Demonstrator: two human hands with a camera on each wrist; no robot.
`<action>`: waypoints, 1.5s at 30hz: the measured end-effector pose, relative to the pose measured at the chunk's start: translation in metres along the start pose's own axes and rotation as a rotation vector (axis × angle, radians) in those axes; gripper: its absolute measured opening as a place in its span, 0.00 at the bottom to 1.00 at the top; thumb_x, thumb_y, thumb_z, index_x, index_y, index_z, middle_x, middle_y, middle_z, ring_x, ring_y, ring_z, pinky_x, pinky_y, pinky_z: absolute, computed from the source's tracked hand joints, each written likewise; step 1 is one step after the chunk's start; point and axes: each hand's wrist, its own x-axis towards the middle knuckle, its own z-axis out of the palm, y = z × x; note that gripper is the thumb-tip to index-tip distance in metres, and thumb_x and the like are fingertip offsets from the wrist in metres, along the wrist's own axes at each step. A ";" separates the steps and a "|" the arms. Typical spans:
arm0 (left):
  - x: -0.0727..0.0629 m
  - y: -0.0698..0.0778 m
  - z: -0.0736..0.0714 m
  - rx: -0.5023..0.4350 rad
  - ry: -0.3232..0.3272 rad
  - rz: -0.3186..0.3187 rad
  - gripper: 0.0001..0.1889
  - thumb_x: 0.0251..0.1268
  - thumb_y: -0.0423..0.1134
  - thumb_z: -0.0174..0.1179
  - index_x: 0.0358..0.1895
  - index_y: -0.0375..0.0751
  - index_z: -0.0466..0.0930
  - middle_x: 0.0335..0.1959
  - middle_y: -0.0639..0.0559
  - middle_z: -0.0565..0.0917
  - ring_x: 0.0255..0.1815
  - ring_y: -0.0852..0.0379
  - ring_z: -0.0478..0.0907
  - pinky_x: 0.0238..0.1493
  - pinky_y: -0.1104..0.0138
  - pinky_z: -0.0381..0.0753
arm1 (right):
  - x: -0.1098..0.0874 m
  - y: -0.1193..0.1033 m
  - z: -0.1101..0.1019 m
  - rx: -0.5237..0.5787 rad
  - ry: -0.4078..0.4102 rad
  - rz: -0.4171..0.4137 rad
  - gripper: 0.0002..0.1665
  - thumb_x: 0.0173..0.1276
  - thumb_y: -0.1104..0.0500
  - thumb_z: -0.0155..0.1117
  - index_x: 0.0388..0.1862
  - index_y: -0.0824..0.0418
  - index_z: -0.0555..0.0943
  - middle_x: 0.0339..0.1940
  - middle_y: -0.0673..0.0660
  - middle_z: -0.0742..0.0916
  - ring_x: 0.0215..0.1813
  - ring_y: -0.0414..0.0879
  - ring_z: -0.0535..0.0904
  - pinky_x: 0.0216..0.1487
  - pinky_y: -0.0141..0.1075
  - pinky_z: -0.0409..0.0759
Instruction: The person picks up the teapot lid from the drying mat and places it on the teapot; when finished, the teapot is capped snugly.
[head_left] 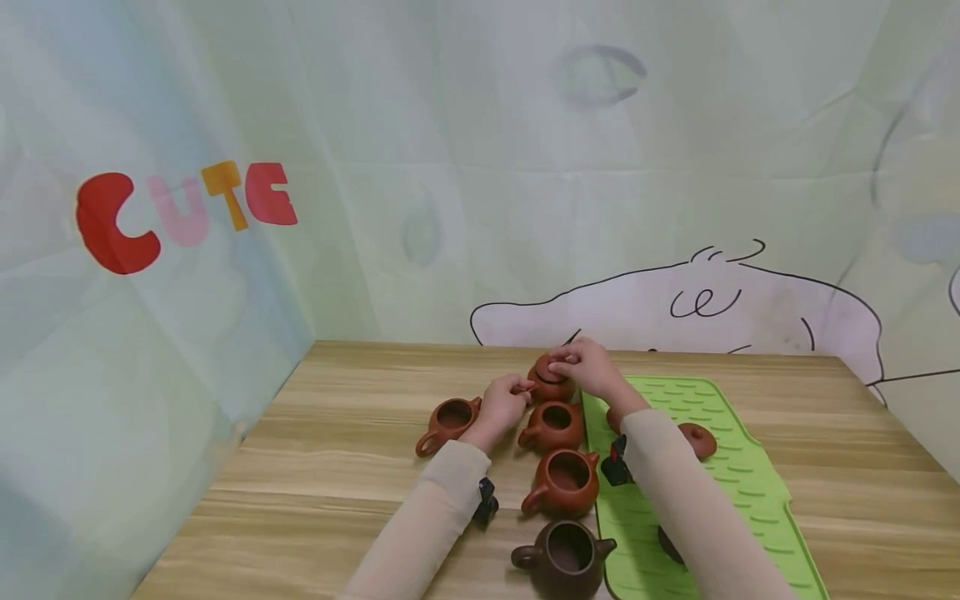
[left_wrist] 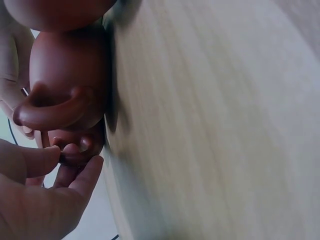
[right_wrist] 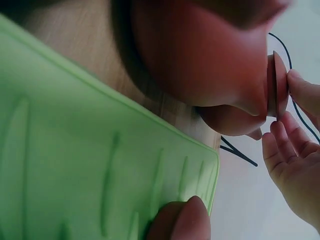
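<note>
In the head view, two forearms in cream-coloured sleeves (head_left: 693,492) reach forward from the bottom edge over a wood-grained table (head_left: 330,475), each wrist bearing a small black device. The left hand (head_left: 504,407) bends inward, thumb and fingers drawn together at the left side of a round reddish-brown clay teapot (head_left: 553,393), the farthest in a column of four. The right hand (head_left: 588,368) arches over that pot from the right, fingers pointing down and left, and holds a reddish-brown clay lid (head_left: 545,367) at its mouth. Nearer in the column stand two lidless reddish-brown clay pots (head_left: 573,502) and a dark brown clay pot (head_left: 570,581); another lidless reddish-brown pot (head_left: 453,433) stands just left of the left hand. A bright green ridged mat (head_left: 750,500) lies to the right, with further lids on it, partly hidden by the right arm. On the pale green cloth backdrop (head_left: 420,100), at left, multicoloured letters read "CUTE".

In the left wrist view, the left thumb and fingertips pinch the farthest pot's small looped handle (left_wrist: 75,159); the fingers of the right hand show at the left edge.

In the right wrist view, the right thumb and fingers grip the lid's edge. A nearer pot hides part of the mouth, so whether the lid is fully seated cannot be told.
</note>
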 end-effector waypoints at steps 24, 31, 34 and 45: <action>-0.003 0.004 0.002 -0.012 0.002 -0.010 0.08 0.64 0.26 0.56 0.40 0.35 0.84 0.42 0.44 0.86 0.44 0.50 0.78 0.46 0.63 0.76 | -0.002 0.008 0.005 -0.024 0.019 -0.036 0.17 0.68 0.58 0.63 0.51 0.66 0.83 0.44 0.63 0.80 0.46 0.55 0.75 0.47 0.46 0.77; -0.002 0.001 0.001 -0.012 -0.003 -0.017 0.09 0.64 0.26 0.56 0.42 0.36 0.84 0.39 0.43 0.85 0.41 0.50 0.77 0.45 0.62 0.76 | -0.003 0.006 0.003 -0.032 -0.026 -0.032 0.19 0.69 0.58 0.62 0.54 0.67 0.81 0.45 0.63 0.80 0.47 0.55 0.75 0.47 0.46 0.77; -0.001 0.000 0.000 -0.017 -0.012 -0.014 0.09 0.65 0.27 0.56 0.44 0.36 0.83 0.39 0.43 0.84 0.41 0.50 0.77 0.44 0.62 0.76 | -0.004 0.002 -0.003 -0.005 -0.062 -0.018 0.22 0.70 0.57 0.61 0.57 0.68 0.79 0.49 0.65 0.80 0.51 0.57 0.76 0.50 0.47 0.78; -0.004 0.006 -0.009 -0.001 -0.064 0.007 0.13 0.67 0.28 0.55 0.52 0.33 0.80 0.46 0.39 0.83 0.47 0.48 0.78 0.49 0.60 0.78 | -0.017 -0.003 -0.042 -0.012 -0.041 -0.084 0.24 0.70 0.56 0.61 0.61 0.68 0.76 0.57 0.70 0.80 0.56 0.62 0.77 0.52 0.52 0.79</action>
